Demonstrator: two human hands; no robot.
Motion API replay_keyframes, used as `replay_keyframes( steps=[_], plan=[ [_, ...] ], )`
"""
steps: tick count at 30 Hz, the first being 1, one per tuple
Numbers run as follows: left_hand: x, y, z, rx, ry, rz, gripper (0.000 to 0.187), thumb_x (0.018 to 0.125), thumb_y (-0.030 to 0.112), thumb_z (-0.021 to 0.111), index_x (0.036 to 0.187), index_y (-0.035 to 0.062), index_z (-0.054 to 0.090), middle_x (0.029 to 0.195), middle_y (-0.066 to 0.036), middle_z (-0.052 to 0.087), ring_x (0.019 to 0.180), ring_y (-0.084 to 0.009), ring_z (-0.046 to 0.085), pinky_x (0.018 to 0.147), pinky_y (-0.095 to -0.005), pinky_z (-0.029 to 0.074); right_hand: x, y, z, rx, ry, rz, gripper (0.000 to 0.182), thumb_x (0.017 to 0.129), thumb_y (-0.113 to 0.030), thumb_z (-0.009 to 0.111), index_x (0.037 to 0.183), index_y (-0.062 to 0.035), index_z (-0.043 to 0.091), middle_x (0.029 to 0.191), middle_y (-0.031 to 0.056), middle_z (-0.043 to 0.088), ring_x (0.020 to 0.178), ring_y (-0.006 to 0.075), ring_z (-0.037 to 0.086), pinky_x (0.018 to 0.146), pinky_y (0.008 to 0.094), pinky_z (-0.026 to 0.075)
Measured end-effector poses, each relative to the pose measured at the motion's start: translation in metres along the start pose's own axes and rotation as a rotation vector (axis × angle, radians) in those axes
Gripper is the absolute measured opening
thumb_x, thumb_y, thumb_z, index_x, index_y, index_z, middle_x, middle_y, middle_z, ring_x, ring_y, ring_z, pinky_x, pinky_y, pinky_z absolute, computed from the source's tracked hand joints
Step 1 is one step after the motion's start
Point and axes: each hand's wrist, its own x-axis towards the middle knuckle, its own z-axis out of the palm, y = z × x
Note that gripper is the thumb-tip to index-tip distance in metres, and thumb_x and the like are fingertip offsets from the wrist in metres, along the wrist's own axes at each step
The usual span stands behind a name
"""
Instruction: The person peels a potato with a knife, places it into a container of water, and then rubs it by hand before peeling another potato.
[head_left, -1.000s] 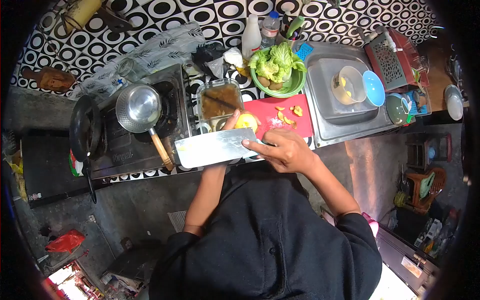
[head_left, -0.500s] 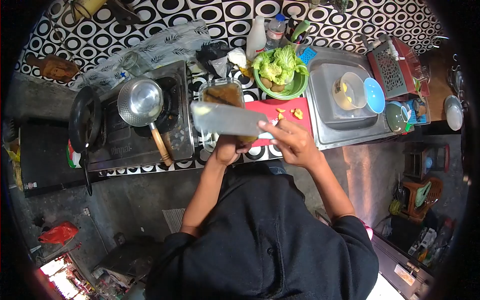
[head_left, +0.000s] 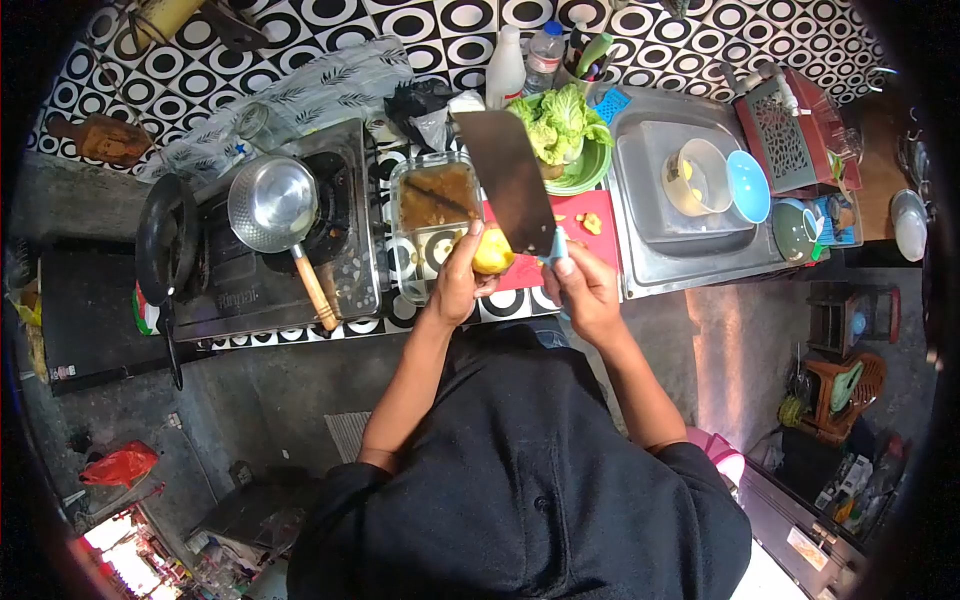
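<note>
Cleaver (head_left: 505, 180) edge against potato (head_left: 492, 250); left grip (head_left: 458, 280) closed around potato; right grip (head_left: 585, 290) closed around handle.

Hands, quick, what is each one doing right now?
Left hand: closed around a yellow peeled potato.
Right hand: closed on the handle of a cleaver, blade raised.

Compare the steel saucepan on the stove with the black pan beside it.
The saucepan is shiny bare metal; the black pan is dark and dull. The saucepan has a wooden handle pointing toward the person; the black pan's handle is thin and dark. The saucepan sits on the stove, squarely over a burner, while the black pan hangs at the stove's left edge. Both are round, and neither hand touches them.
</note>
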Motion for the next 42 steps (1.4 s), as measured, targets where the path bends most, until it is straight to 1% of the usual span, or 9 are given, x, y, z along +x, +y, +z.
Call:
replay_keyframes(
  steps=[8, 18, 24, 27, 32, 35, 38, 41, 42],
  plan=[
    [0.002, -0.007, 0.011, 0.044, -0.014, -0.035, 0.049, 0.101, 0.048, 0.032, 0.101, 0.0038, 0.055, 0.074, -0.007, 0.057, 0.046, -0.0071, 0.038, 0.039, -0.0192, 0.028, 0.006, 0.026, -0.017, 0.088, 0.018, 0.026, 0.031, 0.103, -0.027, 0.045, 0.11, 0.0005, 0.056, 0.068, -0.0031, 0.045, 0.054, 0.0036, 0.038, 0.048, 0.0204, 0.032],
    [0.012, -0.015, 0.031, -0.018, 0.005, -0.076, 0.049, 0.101, 0.046, 0.035, 0.101, 0.0018, 0.056, 0.081, -0.01, 0.064, 0.05, -0.0081, 0.045, 0.038, -0.0192, 0.03, 0.015, 0.012, -0.036, 0.408, 0.043, 0.234, 0.034, 0.102, -0.031, 0.045, 0.111, 0.0003, 0.054, 0.067, 0.0007, 0.047, 0.052, 0.0064, 0.044, 0.047, 0.0203, 0.038],
    [0.02, -0.016, 0.045, 0.083, 0.02, -0.069, 0.042, 0.102, 0.041, 0.033, 0.103, 0.0056, 0.056, 0.08, -0.005, 0.061, 0.05, -0.0066, 0.044, 0.038, -0.0186, 0.028, 0.014, 0.008, -0.053, 0.346, 0.006, 0.286, 0.03, 0.102, -0.028, 0.045, 0.107, -0.0008, 0.055, 0.067, -0.0011, 0.047, 0.05, 0.0059, 0.042, 0.046, 0.0202, 0.036],
    [0.022, -0.014, 0.059, 0.156, 0.095, -0.064, 0.039, 0.102, 0.038, 0.032, 0.105, 0.0068, 0.055, 0.076, -0.003, 0.057, 0.05, -0.006, 0.041, 0.039, -0.0191, 0.026, 0.014, 0.007, -0.065, 0.12, -0.026, 0.191, 0.027, 0.102, -0.025, 0.046, 0.101, 0.0, 0.055, 0.067, -0.0019, 0.049, 0.05, 0.0049, 0.042, 0.046, 0.0214, 0.034],
    [0.024, -0.024, 0.07, 0.266, 0.182, -0.011, 0.037, 0.102, 0.035, 0.031, 0.102, 0.0063, 0.054, 0.075, -0.002, 0.055, 0.049, -0.0055, 0.037, 0.039, -0.02, 0.025, 0.016, -0.006, -0.08, -0.337, 0.001, -0.094, 0.008, 0.092, -0.006, 0.054, 0.092, 0.002, 0.055, 0.066, 0.0132, 0.051, 0.06, 0.029, 0.052, 0.058, 0.0368, 0.041],
    [0.026, -0.02, 0.079, 0.249, 0.169, -0.034, 0.037, 0.101, 0.035, 0.031, 0.1, 0.005, 0.054, 0.076, -0.003, 0.056, 0.048, -0.0055, 0.037, 0.039, -0.0199, 0.026, 0.013, 0.003, -0.087, -0.319, 0.014, -0.11, 0.009, 0.093, -0.006, 0.054, 0.092, 0.0022, 0.055, 0.067, 0.0126, 0.052, 0.058, 0.0261, 0.053, 0.057, 0.0354, 0.041],
    [0.027, -0.008, 0.095, 0.172, 0.12, -0.093, 0.038, 0.101, 0.035, 0.032, 0.099, 0.0037, 0.054, 0.076, -0.004, 0.056, 0.046, -0.0059, 0.036, 0.039, -0.0198, 0.026, 0.014, 0.004, -0.093, -0.244, 0.002, -0.145, 0.015, 0.099, -0.011, 0.048, 0.094, 0.0017, 0.055, 0.061, 0.0007, 0.05, 0.052, 0.007, 0.044, 0.049, 0.0245, 0.037],
    [0.029, -0.012, 0.101, 0.108, 0.096, -0.119, 0.039, 0.101, 0.035, 0.033, 0.099, 0.0027, 0.055, 0.075, -0.005, 0.057, 0.045, -0.0063, 0.036, 0.038, -0.02, 0.026, 0.01, -0.003, -0.099, -0.255, 0.011, -0.119, 0.012, 0.095, -0.006, 0.052, 0.099, 0.0033, 0.057, 0.069, 0.0125, 0.054, 0.058, 0.023, 0.054, 0.056, 0.0328, 0.043],
    [0.031, -0.013, 0.101, 0.123, 0.096, -0.141, 0.039, 0.101, 0.035, 0.033, 0.099, 0.0024, 0.055, 0.075, -0.005, 0.057, 0.045, -0.0063, 0.036, 0.038, -0.02, 0.026, 0.01, -0.003, -0.102, -0.259, 0.009, -0.124, 0.012, 0.095, -0.006, 0.052, 0.1, 0.0032, 0.057, 0.069, 0.0125, 0.054, 0.058, 0.023, 0.054, 0.056, 0.0327, 0.043]
  ],
)
